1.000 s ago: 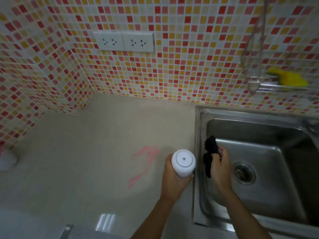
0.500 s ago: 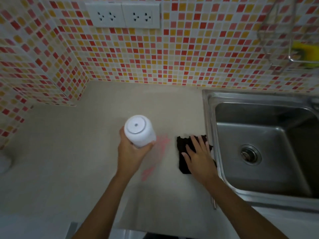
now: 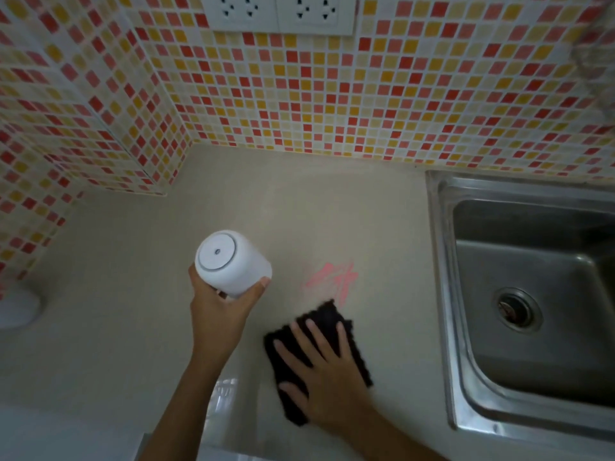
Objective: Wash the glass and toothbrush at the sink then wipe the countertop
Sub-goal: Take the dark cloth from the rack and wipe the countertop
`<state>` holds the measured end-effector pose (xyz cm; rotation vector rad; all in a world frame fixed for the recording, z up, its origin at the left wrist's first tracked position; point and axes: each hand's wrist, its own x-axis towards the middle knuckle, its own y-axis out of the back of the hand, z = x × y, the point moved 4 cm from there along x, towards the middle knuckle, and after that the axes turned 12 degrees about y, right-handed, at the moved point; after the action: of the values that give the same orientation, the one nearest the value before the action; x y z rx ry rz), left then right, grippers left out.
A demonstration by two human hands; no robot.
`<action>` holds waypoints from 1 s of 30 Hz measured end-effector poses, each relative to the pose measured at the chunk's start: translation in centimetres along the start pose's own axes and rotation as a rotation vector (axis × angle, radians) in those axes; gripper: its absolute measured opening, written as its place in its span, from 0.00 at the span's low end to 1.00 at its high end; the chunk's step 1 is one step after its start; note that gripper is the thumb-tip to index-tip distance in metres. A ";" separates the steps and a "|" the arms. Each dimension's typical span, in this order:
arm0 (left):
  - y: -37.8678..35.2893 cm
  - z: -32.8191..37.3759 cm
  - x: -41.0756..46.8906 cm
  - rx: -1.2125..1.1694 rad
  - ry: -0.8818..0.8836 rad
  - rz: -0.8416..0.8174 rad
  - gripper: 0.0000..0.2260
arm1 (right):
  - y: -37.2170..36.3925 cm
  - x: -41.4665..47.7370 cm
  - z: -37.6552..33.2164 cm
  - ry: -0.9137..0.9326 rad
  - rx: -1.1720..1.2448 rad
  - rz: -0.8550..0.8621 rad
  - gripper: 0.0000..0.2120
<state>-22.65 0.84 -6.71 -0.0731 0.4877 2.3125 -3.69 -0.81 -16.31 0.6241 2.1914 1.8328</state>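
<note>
My left hand (image 3: 219, 314) grips a white cup (image 3: 231, 262) upside down, its base facing me, held above the beige countertop (image 3: 133, 311). My right hand (image 3: 327, 371) lies flat with fingers spread on a black cloth (image 3: 324, 316), pressing it onto the counter just left of the sink. A pink smear (image 3: 332, 277) marks the counter right beyond the cloth's far corner. No toothbrush is in view.
A steel sink (image 3: 442, 294) with a round drain (image 3: 515, 307) fills the right side. Mosaic tile walls close the back and left, with a double socket (image 3: 279, 11) at the top. A white object (image 3: 16, 307) sits at the left edge.
My right hand carried the black cloth from over the sink onto the counter and slid it left, toward me. My left hand lifted the white cup leftward, off the pink smear.
</note>
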 end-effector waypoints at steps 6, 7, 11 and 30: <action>0.8 -1.5 3.1 0.042 0.012 0.016 0.43 | -0.4 14.1 14.7 -0.333 -0.043 -0.057 0.28; 1.2 -1.1 2.9 0.032 0.013 0.021 0.42 | 0.0 14.0 16.9 -0.394 -0.060 -0.075 0.29; 3.0 -0.8 2.8 0.036 0.009 0.072 0.42 | 1.6 8.5 18.4 -0.463 -0.108 -0.039 0.29; 3.1 -0.3 6.3 -0.021 -0.065 0.119 0.42 | -0.4 21.2 18.5 -0.569 -0.031 -0.104 0.30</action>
<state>-29.34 3.03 -7.25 0.0216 0.4449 2.4285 -14.63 25.05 -18.23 0.8769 1.7759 1.4083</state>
